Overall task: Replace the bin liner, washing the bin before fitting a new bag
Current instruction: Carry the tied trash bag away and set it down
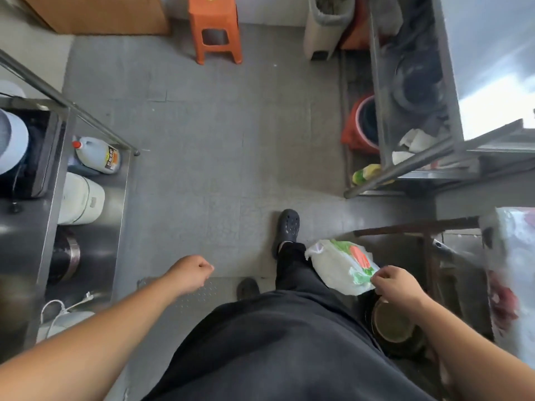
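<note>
The bin (pixel 325 23) stood at the far end of the grey tiled floor (pixel 202 140), against the back wall, a pale upright tub with a grey liner (pixel 333 15) folded over its rim and dark rubbish showing inside. It sat just beside an orange plastic stool (pixel 215 27) on one side and the steel shelving rack (pixel 411 91) on the other. I was well apart from it, with one black clog (pixel 287 227) stepped forward. My right hand (pixel 398 286) pinched the corner of a white plastic bag (pixel 343 266) printed in green and orange, holding it up beside my right leg. My left hand (pixel 191 273) hung out in front of me, curled into a loose fist with nothing in it. To my left ran a steel counter (pixel 95 241) whose lower shelf held a jug with a red cap (pixel 97 153) and a white container (pixel 82 199).
</note>
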Motion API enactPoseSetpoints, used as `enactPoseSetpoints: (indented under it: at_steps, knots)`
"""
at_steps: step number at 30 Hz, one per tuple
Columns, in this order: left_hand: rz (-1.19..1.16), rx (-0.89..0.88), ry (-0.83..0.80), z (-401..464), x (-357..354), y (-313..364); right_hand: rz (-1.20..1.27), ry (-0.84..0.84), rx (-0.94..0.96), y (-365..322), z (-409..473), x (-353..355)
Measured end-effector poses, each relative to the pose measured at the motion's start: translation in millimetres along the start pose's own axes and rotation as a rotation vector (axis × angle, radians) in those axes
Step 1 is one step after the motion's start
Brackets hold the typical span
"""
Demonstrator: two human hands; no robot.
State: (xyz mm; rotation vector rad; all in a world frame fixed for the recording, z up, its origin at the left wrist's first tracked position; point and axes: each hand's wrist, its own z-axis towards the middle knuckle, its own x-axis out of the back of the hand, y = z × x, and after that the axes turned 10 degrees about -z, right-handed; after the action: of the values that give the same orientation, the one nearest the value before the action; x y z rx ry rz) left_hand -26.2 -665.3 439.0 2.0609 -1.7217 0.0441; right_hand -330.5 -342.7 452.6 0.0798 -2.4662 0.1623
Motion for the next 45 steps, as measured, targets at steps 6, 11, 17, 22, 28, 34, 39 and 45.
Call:
enactPoseSetpoints:
  at_steps: [6, 11, 17, 22, 28, 34, 39, 45]
  knots:
    - [0.022, 0.043, 0.066, 5, 17, 69, -0.133, -0.069, 0.116, -77, 84, 72]
    - [-0.259, 0.071, 0.17, 15, 43, 130, -0.262, -0.188, 0.205, -153, 127, 118]
    - [-0.347, 0.143, 0.241, 26, 72, 153, -0.35, -0.167, 0.295, -250, 168, 164]
    - [-0.484, 0.217, 0.23, 46, 101, 143, -0.445, -0.153, 0.324, -320, 205, 193]
    - [-0.576, 0.252, 0.158, 93, 168, 137, -0.581, -0.096, 0.284, -400, 228, 221]
    - [-0.472, 0.106, 0.146, 138, 299, 171, -0.739, -0.066, 0.262, -505, 241, 246]
    - [-0.49, 0.007, 0.305, 174, 416, 207, -0.814, -0.023, 0.351, -613, 250, 260]
    - [-0.657, 0.051, 0.374, 206, 489, 222, -0.763, -0.123, 0.387, -740, 263, 261]
